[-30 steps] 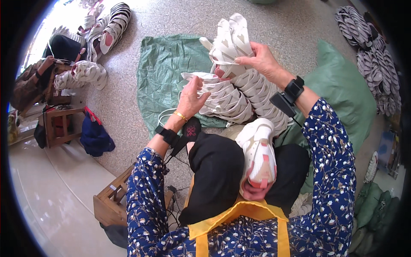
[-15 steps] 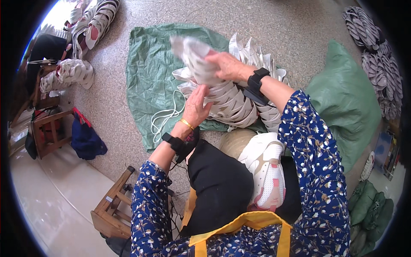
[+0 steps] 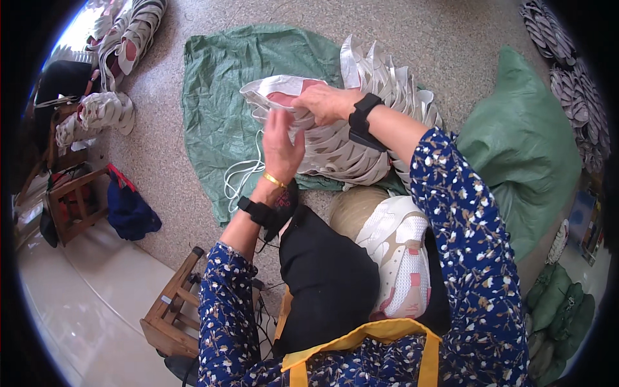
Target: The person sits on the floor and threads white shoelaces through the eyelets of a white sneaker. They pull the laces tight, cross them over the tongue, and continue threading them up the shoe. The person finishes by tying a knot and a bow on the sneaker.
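Observation:
A white shoe upper (image 3: 261, 88) with pink lining lies tilted at the far left end of a row of nested uppers (image 3: 335, 155). My right hand (image 3: 327, 104) grips its pink inner edge, the fingers closed there. My left hand (image 3: 282, 149) is just below that upper, fingers stretched upward and slightly blurred, with nothing held. Behind my right hand stands a second row of nested white uppers (image 3: 380, 74). Beneath the rows spreads a flat green woven sack (image 3: 216, 109). Across my lap rests a larger white-and-beige upper (image 3: 403, 258) with pink patches.
Loose white cord (image 3: 240, 175) trails over the sack's left side. A bulging green sack (image 3: 525, 148) stands at the right. Near my left arm is a wooden stool (image 3: 171, 316). More strung uppers (image 3: 106, 115) lie at the left, and others (image 3: 580, 106) along the right edge.
The upper in my right hand has come down and settled flatter on the row's left end, its pink lining now showing. My left hand has shifted left and up, away from the row's side.

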A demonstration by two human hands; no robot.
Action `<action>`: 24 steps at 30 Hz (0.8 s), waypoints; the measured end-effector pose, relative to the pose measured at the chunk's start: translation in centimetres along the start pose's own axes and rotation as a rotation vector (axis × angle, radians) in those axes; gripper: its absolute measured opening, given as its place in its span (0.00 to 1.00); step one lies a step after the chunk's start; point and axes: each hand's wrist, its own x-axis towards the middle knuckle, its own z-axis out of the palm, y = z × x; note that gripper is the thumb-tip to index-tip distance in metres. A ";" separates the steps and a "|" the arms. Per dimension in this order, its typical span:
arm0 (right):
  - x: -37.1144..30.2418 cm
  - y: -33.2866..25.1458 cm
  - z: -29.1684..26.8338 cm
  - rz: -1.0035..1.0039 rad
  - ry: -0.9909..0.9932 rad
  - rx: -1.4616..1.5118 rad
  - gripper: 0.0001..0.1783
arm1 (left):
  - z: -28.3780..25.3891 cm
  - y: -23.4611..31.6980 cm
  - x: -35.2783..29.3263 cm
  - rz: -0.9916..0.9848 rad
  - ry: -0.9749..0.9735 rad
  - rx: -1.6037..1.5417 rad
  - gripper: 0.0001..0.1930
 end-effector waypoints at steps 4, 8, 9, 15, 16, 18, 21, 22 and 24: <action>0.2 0.2 -0.3 -0.021 -0.074 -0.104 0.21 | -0.5 -2.3 3.8 0.131 -0.193 0.158 0.24; -3.7 1.9 -0.5 -0.258 0.608 -0.033 0.15 | 0.0 -4.6 5.5 0.110 -0.474 0.259 0.27; -5.4 1.7 -1.1 -0.135 0.521 0.021 0.14 | 0.3 -5.0 5.9 0.082 -0.533 0.274 0.27; -18.5 1.3 2.3 0.377 -0.174 0.201 0.21 | 1.9 -7.3 6.0 0.090 -0.555 0.215 0.31; -19.8 1.1 3.5 0.413 -0.213 0.266 0.26 | 2.2 -7.7 5.7 0.095 -0.552 0.194 0.31; -22.3 1.0 6.3 0.500 -0.287 0.404 0.37 | 2.0 -6.9 6.1 -0.045 -0.625 0.141 0.32; -23.4 0.7 10.2 0.651 -0.124 1.066 0.51 | 2.0 -6.3 6.2 -0.181 -0.646 0.061 0.35; -23.3 1.8 10.4 0.666 -0.141 1.221 0.54 | 2.1 -6.4 6.5 -0.194 -0.643 0.032 0.36; -23.3 2.2 9.5 0.685 -0.088 1.295 0.56 | 2.4 -6.4 6.6 -0.208 -0.639 -0.027 0.37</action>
